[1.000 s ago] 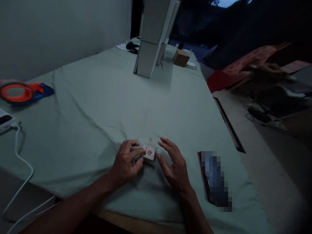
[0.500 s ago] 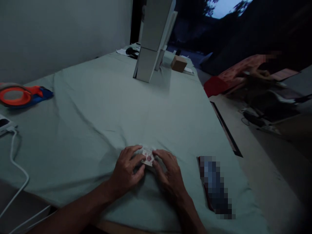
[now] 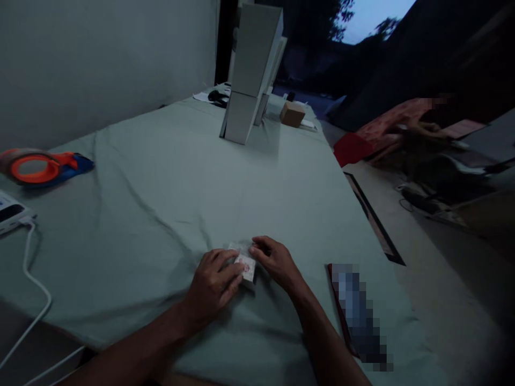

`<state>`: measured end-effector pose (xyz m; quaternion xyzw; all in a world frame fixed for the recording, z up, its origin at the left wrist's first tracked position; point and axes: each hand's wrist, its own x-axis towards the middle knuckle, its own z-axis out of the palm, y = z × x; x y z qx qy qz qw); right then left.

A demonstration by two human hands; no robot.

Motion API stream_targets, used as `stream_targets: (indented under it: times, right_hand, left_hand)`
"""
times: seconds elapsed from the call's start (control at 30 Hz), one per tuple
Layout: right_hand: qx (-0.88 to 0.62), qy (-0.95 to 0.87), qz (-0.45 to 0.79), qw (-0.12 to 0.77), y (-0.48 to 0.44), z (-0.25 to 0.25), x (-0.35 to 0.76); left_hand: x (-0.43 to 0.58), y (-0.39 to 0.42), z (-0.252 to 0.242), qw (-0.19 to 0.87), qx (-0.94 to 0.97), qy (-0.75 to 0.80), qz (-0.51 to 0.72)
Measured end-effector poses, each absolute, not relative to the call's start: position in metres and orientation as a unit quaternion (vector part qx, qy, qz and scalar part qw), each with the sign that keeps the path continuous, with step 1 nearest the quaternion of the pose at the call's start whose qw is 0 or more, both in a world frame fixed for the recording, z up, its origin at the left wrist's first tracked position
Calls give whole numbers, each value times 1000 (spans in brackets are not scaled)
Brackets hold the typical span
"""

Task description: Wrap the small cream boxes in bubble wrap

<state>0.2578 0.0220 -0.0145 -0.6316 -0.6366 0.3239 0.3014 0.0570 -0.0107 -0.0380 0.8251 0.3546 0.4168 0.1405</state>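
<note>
Left fingers hold small box — red print unreadable — right fingers: grip unclear.

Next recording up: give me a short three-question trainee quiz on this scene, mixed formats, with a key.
1. True or false: the left hand is touching the small box.
2. On the table, the brown carton stands: A) beside the left hand; B) toward the far end; C) at the near edge.
3. What colour is the cable at the table's left?
Key: 1 true; 2 B; 3 white.
</note>
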Motion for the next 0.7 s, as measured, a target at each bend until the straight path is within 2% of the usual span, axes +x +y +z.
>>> stream_targets:
  times: [0.2, 0.37, 0.43, 0.57, 0.63, 0.7]
  right_hand:
    - [-571, -601, 454, 327, 23, -11, 247]
    - [-527, -667, 445, 281, 12, 10, 254]
    - [-522, -729, 370, 243, 5, 19, 253]
    - [-534, -826, 83, 158, -17, 21, 238]
    - [-534, -830, -32, 156, -29, 12, 230]
    - [-541, -814, -84, 193, -37, 1, 225]
  left_hand:
    - [58, -10, -43, 130, 821, 367, 417]
    - [59, -10, -40, 129, 827, 365, 406]
    - [59, -10, -39, 134, 827, 368, 404]
    - [60, -10, -38, 144, 821, 373, 408]
    - [61, -11, -39, 143, 818, 376, 410]
    - [61, -12, -39, 143, 819, 375, 409]
